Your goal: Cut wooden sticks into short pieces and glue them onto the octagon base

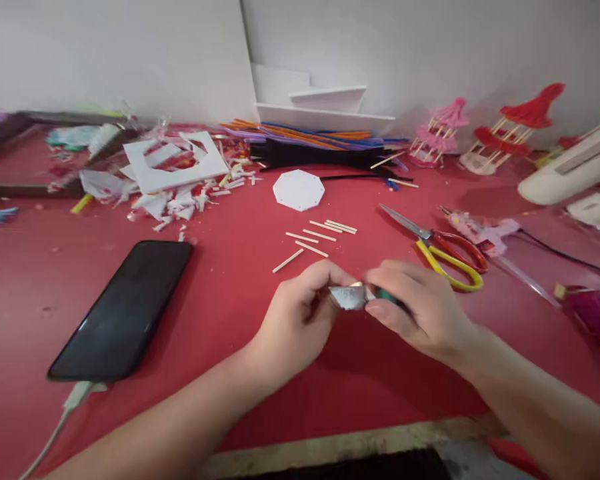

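Ok, both hands busy around lower center of frame. Small silver piece (349,298) sits right between them, left hand (305,300) pinching it, thumb and fingertips closed. Right hand (420,307) curled around green bit (387,295), mostly hidden, can't tell if joined to silver. Loose sticks (320,235) just above, white octagon (299,190) upper middle, scissors (423,233) right of center, phone (123,310) lower left.

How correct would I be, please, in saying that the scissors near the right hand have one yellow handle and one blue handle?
Only the blue is wrong: in the head view, the scissors near the right hand have one yellow handle and one red handle.
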A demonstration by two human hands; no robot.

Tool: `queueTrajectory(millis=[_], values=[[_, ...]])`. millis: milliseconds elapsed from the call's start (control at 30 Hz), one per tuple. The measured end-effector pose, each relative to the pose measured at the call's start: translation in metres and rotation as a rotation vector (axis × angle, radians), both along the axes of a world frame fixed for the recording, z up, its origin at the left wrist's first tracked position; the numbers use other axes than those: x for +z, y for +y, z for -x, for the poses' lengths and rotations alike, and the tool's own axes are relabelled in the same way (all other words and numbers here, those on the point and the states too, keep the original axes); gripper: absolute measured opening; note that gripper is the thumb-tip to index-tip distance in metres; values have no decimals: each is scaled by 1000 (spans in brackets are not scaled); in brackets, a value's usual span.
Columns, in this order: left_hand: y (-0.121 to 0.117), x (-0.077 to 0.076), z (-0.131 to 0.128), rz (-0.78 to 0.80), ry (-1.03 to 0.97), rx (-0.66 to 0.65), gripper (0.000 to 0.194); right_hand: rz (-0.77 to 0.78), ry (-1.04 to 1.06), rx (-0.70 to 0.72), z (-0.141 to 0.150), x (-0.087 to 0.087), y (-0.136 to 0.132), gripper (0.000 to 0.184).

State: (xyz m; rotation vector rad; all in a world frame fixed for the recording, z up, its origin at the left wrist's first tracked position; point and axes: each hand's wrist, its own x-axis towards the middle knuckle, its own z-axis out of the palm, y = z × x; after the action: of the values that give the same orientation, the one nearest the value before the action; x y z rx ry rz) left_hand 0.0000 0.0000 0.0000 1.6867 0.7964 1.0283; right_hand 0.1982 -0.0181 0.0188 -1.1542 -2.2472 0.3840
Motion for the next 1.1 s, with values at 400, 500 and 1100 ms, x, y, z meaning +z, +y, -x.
queueTrajectory(millis=[400,500,1100], values=[[-3,9,3,-33,23,-23,29,71,19,44,0,0,2,47],[-5,9,3,-77,50,8,31,73,6,41,1,-1,3,51],[-6,13,5,-102,29,63,14,-121,101,-134,-8,-6,9,30]])
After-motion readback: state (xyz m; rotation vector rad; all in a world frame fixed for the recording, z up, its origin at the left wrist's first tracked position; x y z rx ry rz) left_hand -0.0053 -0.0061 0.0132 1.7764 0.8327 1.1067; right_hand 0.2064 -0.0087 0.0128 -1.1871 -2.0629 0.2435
